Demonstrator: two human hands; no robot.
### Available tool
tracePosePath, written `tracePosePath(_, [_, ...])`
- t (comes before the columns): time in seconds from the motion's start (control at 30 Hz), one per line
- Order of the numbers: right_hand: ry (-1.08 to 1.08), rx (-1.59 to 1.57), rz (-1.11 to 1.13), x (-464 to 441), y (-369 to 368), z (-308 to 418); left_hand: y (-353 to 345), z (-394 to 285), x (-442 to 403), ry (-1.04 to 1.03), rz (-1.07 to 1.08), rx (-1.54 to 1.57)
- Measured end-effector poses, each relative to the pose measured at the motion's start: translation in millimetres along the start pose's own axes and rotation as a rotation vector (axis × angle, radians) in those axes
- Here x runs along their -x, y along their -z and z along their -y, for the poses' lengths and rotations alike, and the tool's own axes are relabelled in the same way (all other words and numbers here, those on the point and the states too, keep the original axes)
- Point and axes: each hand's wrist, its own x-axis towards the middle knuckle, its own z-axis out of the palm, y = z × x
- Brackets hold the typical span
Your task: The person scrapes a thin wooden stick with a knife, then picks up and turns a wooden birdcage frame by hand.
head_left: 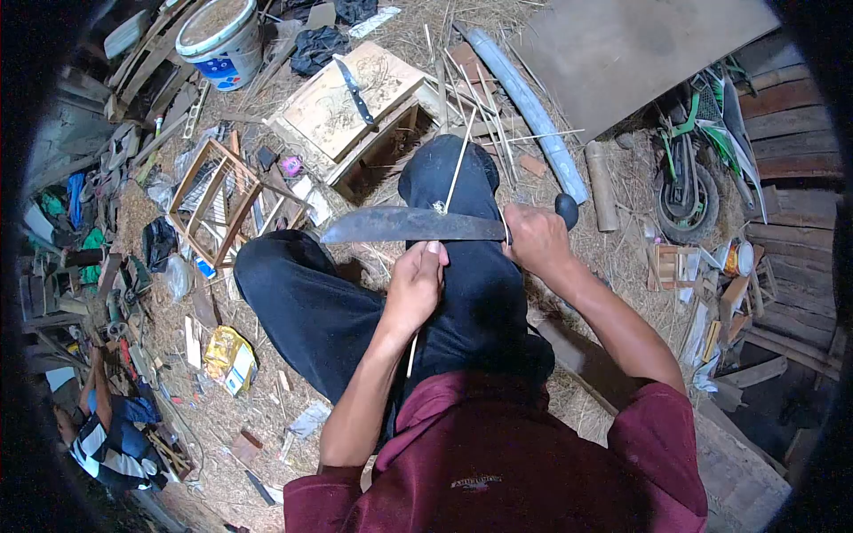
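My right hand (pixel 536 238) is closed around the handle of a machete (pixel 391 226), whose broad dark blade points left across my raised knee. A rounded black handle end sticks out past the fist. Just below the blade, my left hand (pixel 418 282) pinches a thin pale wooden stick (pixel 458 169). The stick crosses under the blade, its upper part slanting over the knee and its lower end showing below my wrist. A small curl of shavings (pixel 439 207) sits at the blade's upper edge. Where blade meets stick is partly hidden.
Ahead stands a wooden box (pixel 355 98) with a knife (pixel 354 91) on top. Long thin sticks lie beside a grey-blue curved length (pixel 530 111). Left are a small wooden frame (pixel 213 204) and a bucket (pixel 219 49); right, a small motorbike (pixel 689 169). Another person (pixel 111 440) sits lower left.
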Motion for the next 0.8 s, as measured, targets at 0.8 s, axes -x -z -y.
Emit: tracePosePath(0.8, [-0.468,-0.153,-0.148,-25.2,4.6,-43.4,76.9,-20.7,101.3,0.23,-0.118,0.322])
